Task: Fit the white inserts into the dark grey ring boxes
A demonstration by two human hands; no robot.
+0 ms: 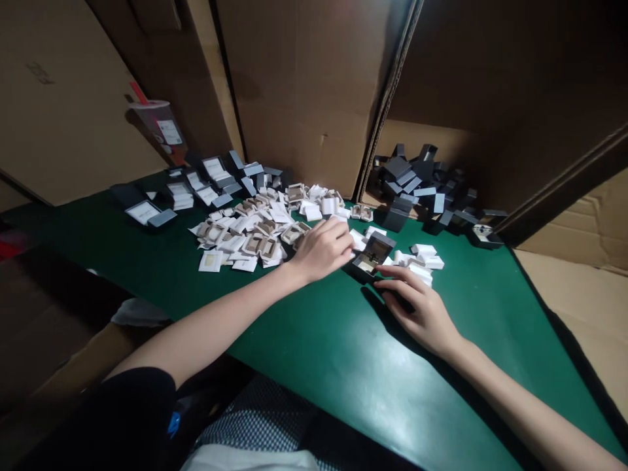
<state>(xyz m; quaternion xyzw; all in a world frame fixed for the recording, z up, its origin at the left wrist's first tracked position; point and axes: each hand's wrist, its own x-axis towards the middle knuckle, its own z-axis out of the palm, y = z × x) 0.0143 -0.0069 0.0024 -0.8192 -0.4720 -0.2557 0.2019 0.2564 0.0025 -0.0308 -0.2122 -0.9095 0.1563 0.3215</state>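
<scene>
A small black hinged box [375, 252] stands on the green table with its lid raised and a pale insert inside. My right hand [417, 304] has its thumb and fingers at the box's near right side, gripping it. My left hand [326, 247] is closed just left of the box, over the edge of a pile of white card inserts [245, 232]. Its fingers are curled down, and their tips are hidden, so what they hold cannot be seen. Several white pieces [422, 258] lie right of the box, beyond my right fingers.
Open black boxes [210, 180] lie at the back left, and a heap of black boxes [417, 176] sits at the back right. Tall cardboard sheets [299, 85] wall the far side of the green table [314, 366]. A plastic cup with a red straw [159, 127] stands far left.
</scene>
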